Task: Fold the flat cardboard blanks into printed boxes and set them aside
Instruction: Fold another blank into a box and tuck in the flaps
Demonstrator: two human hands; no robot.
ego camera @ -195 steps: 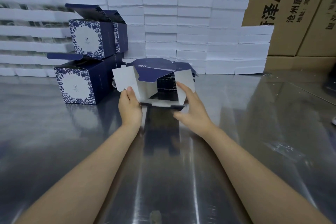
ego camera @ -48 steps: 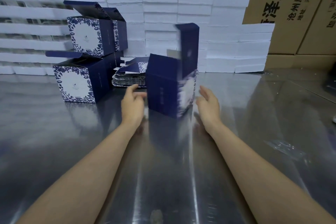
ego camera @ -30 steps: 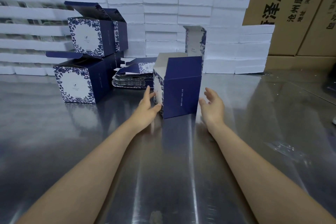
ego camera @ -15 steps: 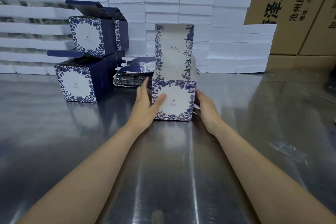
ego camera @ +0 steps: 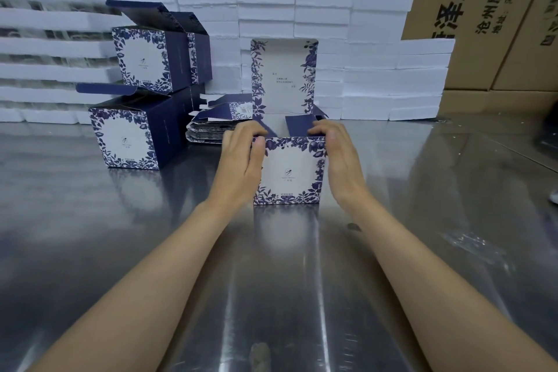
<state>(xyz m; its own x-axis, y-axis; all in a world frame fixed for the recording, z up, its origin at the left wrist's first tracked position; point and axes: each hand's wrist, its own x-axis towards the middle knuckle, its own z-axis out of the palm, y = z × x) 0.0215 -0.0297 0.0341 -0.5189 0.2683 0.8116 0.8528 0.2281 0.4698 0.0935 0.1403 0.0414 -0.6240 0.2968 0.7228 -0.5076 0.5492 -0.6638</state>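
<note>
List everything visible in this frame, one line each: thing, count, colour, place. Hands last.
Box being folded: one, navy and white floral, table centre, lid up.
Finished boxes: at least three, same print, stacked at left, lids open.
Flat blanks: one pile, navy, behind left hand.
Foam slabs: many, white, stacked at back.
Shipping cartons: several, brown, behind foam.
Table: one, steel.
Left hand: grips box's left top corner.
Right hand: grips right top corner.

Three folded boxes (ego camera: 289, 170), two hands (ego camera: 241, 160)
</note>
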